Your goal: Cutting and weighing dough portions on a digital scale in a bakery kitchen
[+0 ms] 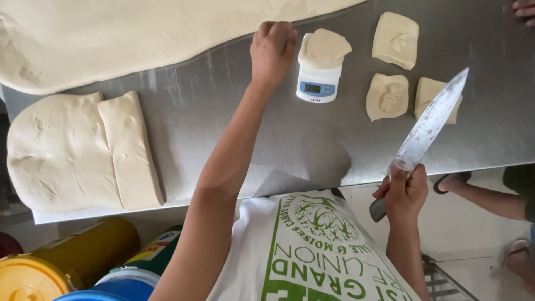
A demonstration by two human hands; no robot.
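My left hand [271, 49] reaches across the steel table [223, 111], fingers curled, resting beside a small white digital scale [318, 83] that carries a piece of dough [324, 48]. It holds nothing that I can see. My right hand [404, 192] grips the handle of a large knife [432, 122], blade pointing up and away over the table's near edge. Three cut dough pieces lie right of the scale: one far [395, 39], one near [387, 96], one partly behind the blade [430, 93].
A big dough slab with a cut strip [83, 150] lies at the left, and a long dough sheet [139, 33] runs along the far side. Buckets and lids [83, 256] stand under the table. Another person's sandalled foot [454, 179] and fingers [525, 10] show at the right.
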